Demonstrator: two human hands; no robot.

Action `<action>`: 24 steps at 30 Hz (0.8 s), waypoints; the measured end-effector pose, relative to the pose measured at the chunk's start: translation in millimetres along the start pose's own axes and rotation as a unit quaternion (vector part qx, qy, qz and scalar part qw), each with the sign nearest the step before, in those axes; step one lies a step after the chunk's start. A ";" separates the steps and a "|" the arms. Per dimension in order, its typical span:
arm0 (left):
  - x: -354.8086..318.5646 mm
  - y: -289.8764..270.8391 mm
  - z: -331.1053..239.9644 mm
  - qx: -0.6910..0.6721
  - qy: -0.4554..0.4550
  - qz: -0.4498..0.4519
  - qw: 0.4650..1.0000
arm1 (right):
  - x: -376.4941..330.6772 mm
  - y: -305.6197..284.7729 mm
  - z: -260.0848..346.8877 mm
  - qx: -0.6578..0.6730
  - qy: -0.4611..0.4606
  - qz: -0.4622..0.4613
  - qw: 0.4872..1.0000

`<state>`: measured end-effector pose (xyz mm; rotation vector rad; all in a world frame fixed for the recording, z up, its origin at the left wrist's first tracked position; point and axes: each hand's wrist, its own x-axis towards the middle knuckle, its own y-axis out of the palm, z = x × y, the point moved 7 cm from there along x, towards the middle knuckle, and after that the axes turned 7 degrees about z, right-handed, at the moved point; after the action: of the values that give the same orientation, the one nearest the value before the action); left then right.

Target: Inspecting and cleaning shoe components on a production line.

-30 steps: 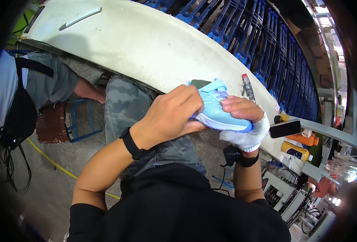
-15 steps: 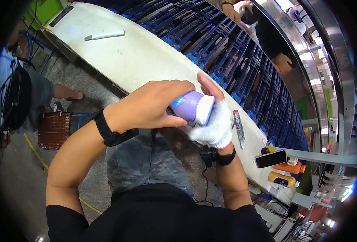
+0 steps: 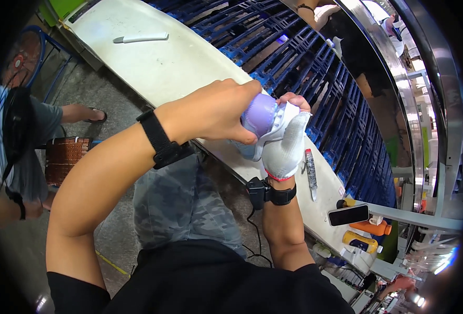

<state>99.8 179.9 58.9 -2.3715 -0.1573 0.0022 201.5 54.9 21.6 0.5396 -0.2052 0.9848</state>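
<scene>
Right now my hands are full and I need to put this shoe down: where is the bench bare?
The white bench is bare between the white marker and your hands. Past the gloved right hand it crowds: a pen, a phone and orange bottles.

We see the bare left hand (image 3: 216, 112) clamped over a lilac, rounded piece (image 3: 260, 114), while the right hand (image 3: 286, 146) in a white glove cups a pale shoe part (image 3: 273, 128) from underneath, both held just above the near edge of the long white bench (image 3: 163, 68). A white marker (image 3: 140, 38) lies near the bench's far left end. Just right of the glove a slim tool (image 3: 311, 174) rests on it, and further right a dark phone (image 3: 348, 215), then orange and yellow bottles (image 3: 365, 235). Blue crates (image 3: 305, 63) line the far edge.
</scene>
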 end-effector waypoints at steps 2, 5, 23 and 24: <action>10.8 1.8 -15.0 0.029 0.030 -0.011 0.999 | -0.9 -9.9 2.8 -0.080 -0.003 -0.011 0.997; 18.5 11.0 -50.8 0.087 0.054 -0.031 0.994 | -10.0 -17.9 18.9 -0.018 0.034 -0.025 0.999; -96.5 31.1 -44.5 -0.021 -0.022 -0.051 0.998 | -109.1 -37.9 15.2 -0.383 0.065 0.088 0.917; -104.0 33.5 -36.5 0.005 -0.024 -0.123 0.992 | -106.1 -35.5 10.6 -0.377 0.067 0.081 0.920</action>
<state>2.0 118.9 57.5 -2.3287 -0.4710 -0.0589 174.0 -44.1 -24.0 -0.2568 -0.4844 1.0095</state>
